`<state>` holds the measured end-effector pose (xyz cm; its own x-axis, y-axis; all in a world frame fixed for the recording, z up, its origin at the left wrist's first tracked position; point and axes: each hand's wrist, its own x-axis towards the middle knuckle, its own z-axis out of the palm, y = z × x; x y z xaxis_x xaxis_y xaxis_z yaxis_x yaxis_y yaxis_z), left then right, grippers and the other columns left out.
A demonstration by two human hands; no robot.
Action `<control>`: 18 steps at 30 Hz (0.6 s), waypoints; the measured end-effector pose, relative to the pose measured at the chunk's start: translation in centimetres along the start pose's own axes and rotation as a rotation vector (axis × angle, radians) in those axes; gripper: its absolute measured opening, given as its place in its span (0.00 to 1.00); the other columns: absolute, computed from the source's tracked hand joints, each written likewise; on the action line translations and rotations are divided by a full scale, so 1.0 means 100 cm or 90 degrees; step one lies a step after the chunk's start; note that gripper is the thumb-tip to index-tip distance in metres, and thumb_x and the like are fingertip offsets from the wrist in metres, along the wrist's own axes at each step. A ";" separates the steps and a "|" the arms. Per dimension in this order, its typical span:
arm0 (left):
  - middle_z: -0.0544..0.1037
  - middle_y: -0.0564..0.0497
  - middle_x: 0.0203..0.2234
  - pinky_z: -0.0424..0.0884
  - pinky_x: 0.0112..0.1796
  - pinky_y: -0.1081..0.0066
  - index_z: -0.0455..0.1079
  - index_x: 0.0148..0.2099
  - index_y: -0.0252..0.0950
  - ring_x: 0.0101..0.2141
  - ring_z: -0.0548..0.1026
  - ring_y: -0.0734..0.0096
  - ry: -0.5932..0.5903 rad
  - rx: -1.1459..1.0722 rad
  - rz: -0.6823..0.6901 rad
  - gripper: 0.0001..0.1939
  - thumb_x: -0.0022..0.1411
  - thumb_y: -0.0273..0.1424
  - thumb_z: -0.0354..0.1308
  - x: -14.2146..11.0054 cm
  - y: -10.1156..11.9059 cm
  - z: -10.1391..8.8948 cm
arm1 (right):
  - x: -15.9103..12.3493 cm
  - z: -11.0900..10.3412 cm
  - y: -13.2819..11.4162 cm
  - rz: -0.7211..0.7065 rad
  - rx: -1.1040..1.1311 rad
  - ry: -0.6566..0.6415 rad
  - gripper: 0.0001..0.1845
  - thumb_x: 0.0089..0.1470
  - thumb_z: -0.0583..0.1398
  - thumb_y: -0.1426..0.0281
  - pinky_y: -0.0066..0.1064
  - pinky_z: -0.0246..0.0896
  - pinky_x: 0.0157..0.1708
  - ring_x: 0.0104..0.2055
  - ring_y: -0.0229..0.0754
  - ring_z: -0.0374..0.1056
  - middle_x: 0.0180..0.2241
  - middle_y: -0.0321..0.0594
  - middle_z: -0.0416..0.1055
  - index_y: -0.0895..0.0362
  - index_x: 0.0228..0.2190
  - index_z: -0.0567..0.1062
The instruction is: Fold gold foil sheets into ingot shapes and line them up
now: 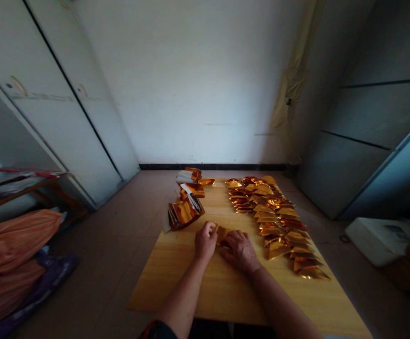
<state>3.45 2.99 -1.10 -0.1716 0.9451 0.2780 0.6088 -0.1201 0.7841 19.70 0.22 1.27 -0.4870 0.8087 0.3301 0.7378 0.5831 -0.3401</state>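
Gold foil (222, 234) lies on the table between the hands. The left hand (205, 241) seems pinched on it, and the right hand (240, 252) presses down with curled fingers, though the dim view makes that hard to tell. A careless sweep of the right arm could scatter the folded triangles (278, 226) close beside it. A loose foil pile (185, 212) sits further along the wooden table (176, 287).

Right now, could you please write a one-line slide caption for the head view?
Left hand and right hand touch a gold foil piece on a wooden table, beside rows of foil triangles.
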 end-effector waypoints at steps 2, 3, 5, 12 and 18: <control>0.77 0.54 0.27 0.66 0.35 0.76 0.70 0.34 0.37 0.30 0.73 0.74 -0.020 0.006 0.023 0.09 0.53 0.22 0.51 0.001 -0.002 0.001 | 0.001 0.001 0.000 0.016 -0.011 -0.011 0.08 0.54 0.59 0.66 0.33 0.50 0.43 0.42 0.42 0.61 0.38 0.38 0.71 0.51 0.37 0.75; 0.78 0.53 0.29 0.67 0.37 0.74 0.71 0.33 0.37 0.32 0.74 0.73 -0.031 0.007 0.035 0.10 0.54 0.22 0.50 0.002 -0.003 0.001 | 0.002 0.001 0.001 0.021 -0.016 -0.014 0.07 0.55 0.58 0.68 0.33 0.50 0.43 0.42 0.42 0.61 0.38 0.38 0.71 0.51 0.36 0.75; 0.79 0.52 0.31 0.68 0.40 0.72 0.73 0.34 0.37 0.35 0.75 0.71 -0.050 0.006 0.052 0.11 0.53 0.21 0.50 0.003 -0.005 0.001 | 0.003 0.002 0.002 0.031 -0.023 -0.014 0.08 0.56 0.56 0.71 0.32 0.50 0.42 0.42 0.41 0.61 0.37 0.38 0.71 0.51 0.35 0.75; 0.80 0.50 0.36 0.69 0.42 0.72 0.75 0.39 0.37 0.37 0.76 0.70 -0.132 0.045 -0.024 0.16 0.52 0.20 0.50 0.006 0.006 -0.010 | 0.004 -0.005 -0.001 0.035 0.003 -0.038 0.10 0.53 0.60 0.61 0.32 0.50 0.42 0.43 0.43 0.61 0.39 0.39 0.70 0.51 0.36 0.75; 0.81 0.48 0.34 0.68 0.38 0.73 0.77 0.34 0.38 0.37 0.77 0.67 -0.169 0.085 -0.151 0.12 0.51 0.24 0.52 0.020 0.020 -0.012 | 0.005 -0.007 -0.003 0.049 -0.020 -0.040 0.13 0.53 0.60 0.60 0.33 0.50 0.42 0.44 0.44 0.60 0.41 0.40 0.70 0.52 0.39 0.73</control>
<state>3.38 4.23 1.70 -0.1237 0.9899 -0.0694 0.6753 0.1352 0.7250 19.56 0.38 2.17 -0.4555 0.8553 0.2471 0.7886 0.5164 -0.3339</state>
